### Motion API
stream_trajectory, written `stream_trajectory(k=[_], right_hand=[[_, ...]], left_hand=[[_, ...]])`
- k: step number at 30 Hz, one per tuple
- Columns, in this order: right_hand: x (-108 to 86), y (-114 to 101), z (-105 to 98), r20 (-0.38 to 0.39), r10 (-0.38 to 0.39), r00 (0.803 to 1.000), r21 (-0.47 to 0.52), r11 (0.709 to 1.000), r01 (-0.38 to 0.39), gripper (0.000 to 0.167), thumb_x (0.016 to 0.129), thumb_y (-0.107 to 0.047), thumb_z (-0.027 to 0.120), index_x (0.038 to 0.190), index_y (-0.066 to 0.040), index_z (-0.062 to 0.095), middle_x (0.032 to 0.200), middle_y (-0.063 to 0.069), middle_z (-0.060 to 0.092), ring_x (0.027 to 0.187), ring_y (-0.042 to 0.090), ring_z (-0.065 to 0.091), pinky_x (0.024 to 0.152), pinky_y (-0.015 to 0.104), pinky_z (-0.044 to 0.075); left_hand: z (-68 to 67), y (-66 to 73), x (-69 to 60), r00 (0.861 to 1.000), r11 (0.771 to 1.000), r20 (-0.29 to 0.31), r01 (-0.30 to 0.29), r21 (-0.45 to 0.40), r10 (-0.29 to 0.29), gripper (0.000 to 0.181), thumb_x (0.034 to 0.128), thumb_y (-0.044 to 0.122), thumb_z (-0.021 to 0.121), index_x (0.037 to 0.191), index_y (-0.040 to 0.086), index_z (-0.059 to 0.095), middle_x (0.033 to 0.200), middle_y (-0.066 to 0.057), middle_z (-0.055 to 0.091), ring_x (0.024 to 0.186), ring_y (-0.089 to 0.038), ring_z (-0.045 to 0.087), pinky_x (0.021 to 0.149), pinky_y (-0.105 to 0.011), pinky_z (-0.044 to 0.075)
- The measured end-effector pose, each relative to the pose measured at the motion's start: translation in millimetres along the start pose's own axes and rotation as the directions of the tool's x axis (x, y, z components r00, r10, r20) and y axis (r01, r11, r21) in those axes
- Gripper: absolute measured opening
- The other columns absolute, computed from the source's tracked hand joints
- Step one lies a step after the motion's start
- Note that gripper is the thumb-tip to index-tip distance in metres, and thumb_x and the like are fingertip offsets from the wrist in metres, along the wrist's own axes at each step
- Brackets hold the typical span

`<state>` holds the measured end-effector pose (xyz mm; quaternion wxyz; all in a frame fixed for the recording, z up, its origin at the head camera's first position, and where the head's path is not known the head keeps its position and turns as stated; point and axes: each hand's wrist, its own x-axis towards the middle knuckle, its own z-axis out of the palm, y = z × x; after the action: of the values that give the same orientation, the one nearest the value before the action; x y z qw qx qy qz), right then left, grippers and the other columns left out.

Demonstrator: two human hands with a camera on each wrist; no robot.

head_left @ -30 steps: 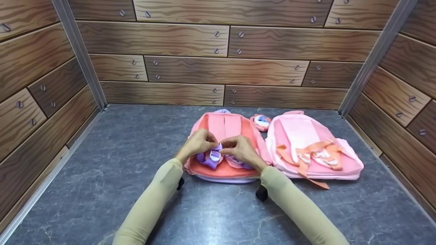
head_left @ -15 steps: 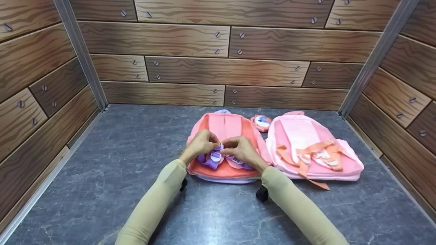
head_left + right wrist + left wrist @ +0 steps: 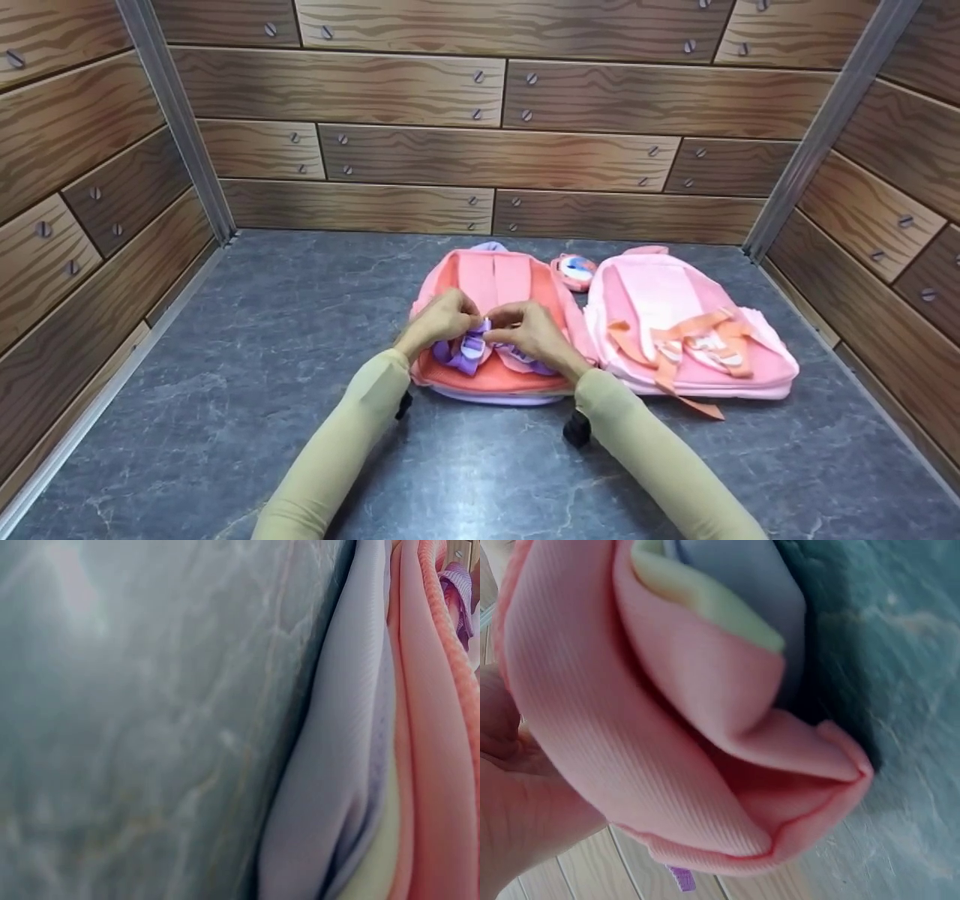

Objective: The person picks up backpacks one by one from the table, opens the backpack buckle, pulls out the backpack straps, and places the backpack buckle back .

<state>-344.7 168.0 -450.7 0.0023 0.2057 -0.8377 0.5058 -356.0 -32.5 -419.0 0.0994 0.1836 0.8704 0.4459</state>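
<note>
A coral-pink backpack [image 3: 511, 277] lies with its strap side up on the floor in the head view. Over its lower middle my left hand [image 3: 442, 319] pinches a purple strap [image 3: 463, 364] between thumb and fingers. Facing it, my right hand [image 3: 534, 330] pinches a small white piece at the strap's upper end; its exact shape is too small to tell. Just below the fingertips hangs a white strap buckle [image 3: 473, 345]. The left wrist view shows the bag's pink side pocket [image 3: 705, 682] beside part of my left hand. Lilac fabric [image 3: 337, 727] fills the right wrist view's middle.
To the right lies a light pink backpack [image 3: 660, 277] with orange straps [image 3: 697, 324] folded on it. A round coral pouch [image 3: 576, 271] with a blue and white face sits between the bags at the back. Wood-patterned walls [image 3: 405, 154] enclose the grey marbled surface [image 3: 300, 300].
Both hands stay in nearly the same place over the coral backpack. The left hand has shifted slightly to the right, toward the right hand, and the purple strap has moved a little.
</note>
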Motion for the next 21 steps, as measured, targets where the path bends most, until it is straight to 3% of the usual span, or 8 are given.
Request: stream_trajectory(k=[6, 12, 21], right_hand=[[0.0, -0.1, -0.3, -0.002, -0.012, 1.0, -0.007, 1.0, 0.012, 0.029, 0.087, -0.004, 0.085, 0.113, 0.004, 0.078, 0.105, 0.017, 0.078, 0.098, 0.025, 0.075, 0.088, 0.031, 0.059], [0.8, -1.3, -1.5, -0.003, -0.006, 1.0, -0.018, 1.0, 0.006, 0.028, 0.087, -0.006, 0.086, 0.112, 0.002, 0.079, 0.103, 0.013, 0.079, 0.091, 0.016, 0.073, 0.082, 0.025, 0.057], [0.8, -0.8, -1.8, -0.004, 0.02, 1.0, 0.005, 1.0, -0.02, 0.029, 0.087, -0.005, 0.086, 0.113, 0.003, 0.079, 0.105, 0.015, 0.079, 0.098, 0.024, 0.075, 0.087, 0.031, 0.059]], left_hand=[[1.1, -0.4, 1.9, 1.0, 1.0, 0.03, 0.004, -0.026, -0.004, 0.017, 0.0973, 0.002, 0.063, 0.084, -0.001, 0.074, 0.059, 0.001, 0.056, 0.04, -0.006, 0.049, 0.04, -0.02, 0.039], [-4.3, -2.9, -0.4, 0.999, 0.999, 0.034, -0.022, -0.049, 0.024, 0.014, 0.0972, 0.004, 0.068, 0.091, -0.003, 0.078, 0.063, 0.003, 0.06, 0.043, -0.005, 0.05, 0.042, -0.018, 0.04], [-8.4, -3.6, -0.5, 0.997, 0.999, 0.07, -0.038, -0.033, 0.04, 0.017, 0.0986, 0.002, 0.064, 0.092, -0.006, 0.077, 0.059, 0.0, 0.059, 0.042, -0.007, 0.054, 0.042, -0.019, 0.041]])
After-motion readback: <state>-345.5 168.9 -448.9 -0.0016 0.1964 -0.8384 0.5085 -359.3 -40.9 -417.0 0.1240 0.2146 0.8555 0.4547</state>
